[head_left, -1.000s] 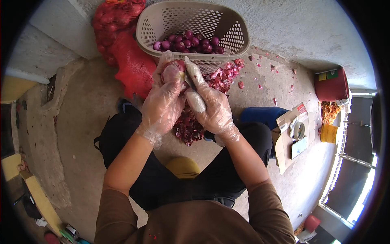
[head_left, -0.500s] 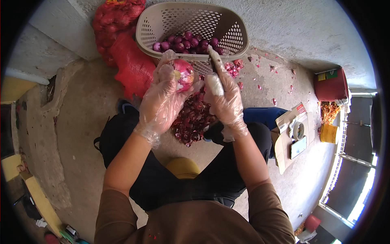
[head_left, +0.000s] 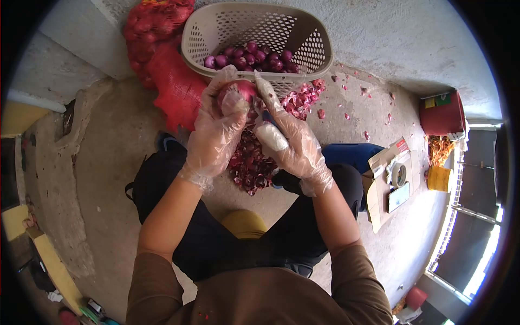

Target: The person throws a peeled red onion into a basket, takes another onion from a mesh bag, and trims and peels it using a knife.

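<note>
A red onion (head_left: 242,90) sits in my left hand (head_left: 215,127), whose fingers and thumb wrap round it. Thin clear plastic gloves cover both hands. My right hand (head_left: 295,142) grips a small knife (head_left: 267,117), of which only a dark bluish part shows between thumb and index finger; its blade is mostly hidden. White wrapping covers the thumb and index finger under that glove. The right fingertips are close against the onion's right side. Below the hands, a heap of dark red onion skins (head_left: 253,168) lies on the floor between my feet.
Ahead, a beige plastic basket (head_left: 196,60) holds several peeled onions (head_left: 249,57). Red mesh sacks (head_left: 176,86) stand to its left. Pink peelings (head_left: 303,100) lie at its right. Further right are a cardboard sheet (head_left: 379,201) with a tape roll (head_left: 398,174) and phone (head_left: 398,197), and a red bucket (head_left: 441,115).
My right hand has turned and moved left and down, bringing the knife against the onion. The left hand has rotated the onion, so its pale end no longer shows.
</note>
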A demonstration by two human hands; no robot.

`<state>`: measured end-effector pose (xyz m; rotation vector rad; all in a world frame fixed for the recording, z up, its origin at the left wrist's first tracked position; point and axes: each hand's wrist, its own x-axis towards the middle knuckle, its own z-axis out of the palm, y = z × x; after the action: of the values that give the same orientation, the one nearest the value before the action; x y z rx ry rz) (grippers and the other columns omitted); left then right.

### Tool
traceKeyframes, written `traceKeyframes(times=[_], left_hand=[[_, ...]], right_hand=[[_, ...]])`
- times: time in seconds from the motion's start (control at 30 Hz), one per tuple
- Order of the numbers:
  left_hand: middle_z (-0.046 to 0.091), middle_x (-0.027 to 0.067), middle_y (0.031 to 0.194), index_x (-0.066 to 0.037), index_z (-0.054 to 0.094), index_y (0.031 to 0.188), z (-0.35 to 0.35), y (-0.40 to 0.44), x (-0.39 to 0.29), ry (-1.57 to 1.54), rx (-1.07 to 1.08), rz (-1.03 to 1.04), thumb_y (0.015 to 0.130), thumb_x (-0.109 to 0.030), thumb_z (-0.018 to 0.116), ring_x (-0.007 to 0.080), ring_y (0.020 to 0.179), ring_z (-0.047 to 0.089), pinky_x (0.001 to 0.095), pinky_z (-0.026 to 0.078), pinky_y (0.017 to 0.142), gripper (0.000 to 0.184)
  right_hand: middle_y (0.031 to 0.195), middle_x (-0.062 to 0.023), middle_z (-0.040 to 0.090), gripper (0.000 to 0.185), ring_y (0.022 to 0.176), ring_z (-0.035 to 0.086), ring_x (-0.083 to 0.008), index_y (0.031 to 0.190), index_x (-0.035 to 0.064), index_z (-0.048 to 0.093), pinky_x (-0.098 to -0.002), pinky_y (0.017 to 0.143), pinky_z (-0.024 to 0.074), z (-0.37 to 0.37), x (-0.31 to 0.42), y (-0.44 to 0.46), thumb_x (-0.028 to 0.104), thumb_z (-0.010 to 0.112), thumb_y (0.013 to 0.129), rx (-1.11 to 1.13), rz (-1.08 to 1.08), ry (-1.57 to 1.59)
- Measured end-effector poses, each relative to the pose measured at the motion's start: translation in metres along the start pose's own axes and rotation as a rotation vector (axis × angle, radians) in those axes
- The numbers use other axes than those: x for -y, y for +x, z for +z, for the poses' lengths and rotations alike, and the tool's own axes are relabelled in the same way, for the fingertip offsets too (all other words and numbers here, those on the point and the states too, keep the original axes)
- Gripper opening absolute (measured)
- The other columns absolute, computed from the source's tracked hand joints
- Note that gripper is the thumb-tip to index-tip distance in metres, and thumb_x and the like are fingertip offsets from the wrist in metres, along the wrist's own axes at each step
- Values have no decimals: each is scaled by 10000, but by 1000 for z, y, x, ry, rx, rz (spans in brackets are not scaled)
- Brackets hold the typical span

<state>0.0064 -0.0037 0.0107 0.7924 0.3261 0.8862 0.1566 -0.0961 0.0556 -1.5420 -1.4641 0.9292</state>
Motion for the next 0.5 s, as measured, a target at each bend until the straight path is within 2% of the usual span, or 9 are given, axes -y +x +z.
traceKeyframes(times=[0.03, 0.07, 0.13, 0.17, 0.23, 0.43, 0.5], left_hand=[[511, 22, 1356, -147, 319, 1495, -1, 0, 0, 14, 2, 2, 892, -194, 727, 213, 1256, 516, 478, 445, 1063, 730], [512, 23, 1357, -145, 319, 1495, -2, 1, 0, 19, 3, 2, 894, -188, 724, 213, 1255, 517, 476, 444, 1065, 726], [512, 28, 1363, -141, 318, 1495, -1, 1, 0, 6, -1, 0, 901, -177, 716, 214, 1253, 521, 473, 441, 1068, 716], [511, 32, 1368, -139, 317, 1496, 0, 1, 1, -13, -5, -3, 905, -173, 710, 215, 1251, 524, 473, 440, 1069, 711], [505, 40, 1382, -131, 316, 1496, 3, 0, 0, -55, -12, -27, 916, -169, 695, 218, 1253, 524, 471, 442, 1070, 694], [482, 71, 1425, -104, 313, 1499, 11, 0, -8, -92, 13, -96, 956, -179, 636, 240, 1292, 500, 469, 459, 1063, 636], [475, 81, 1436, -93, 300, 1509, 10, 1, -9, -97, 26, -105, 964, -188, 623, 244, 1297, 496, 469, 459, 1068, 641]], right_hand=[[922, -183, 615, 675, 861, 603, -344, 1551, 92, 254, -414, 769, 489, 0, 0, 0, 291, 559, 983, -5, 8, 1], [780, -103, 564, 642, 727, 564, -236, 1536, 78, 306, -363, 690, 477, 2, -4, 1, 277, 562, 982, -39, -29, -1], [784, -107, 560, 596, 737, 560, -235, 1515, 71, 365, -351, 695, 478, 3, -5, 1, 256, 561, 982, -57, -17, 9], [929, -191, 608, 582, 881, 595, -342, 1508, 77, 372, -389, 780, 492, 2, -1, 1, 247, 557, 983, -43, 30, 20], [1106, -267, 654, 552, 1051, 630, -436, 1492, 84, 397, -416, 882, 504, 2, 2, 0, 231, 553, 984, -58, 59, 24], [1285, -231, 618, 510, 1177, 623, -332, 1478, 100, 435, -363, 964, 486, 5, -8, 1, 194, 544, 989, -149, 9, 76], [1273, -214, 626, 512, 1131, 643, -270, 1483, 107, 433, -342, 951, 486, 5, -9, 3, 189, 543, 991, -162, -1, 104]])
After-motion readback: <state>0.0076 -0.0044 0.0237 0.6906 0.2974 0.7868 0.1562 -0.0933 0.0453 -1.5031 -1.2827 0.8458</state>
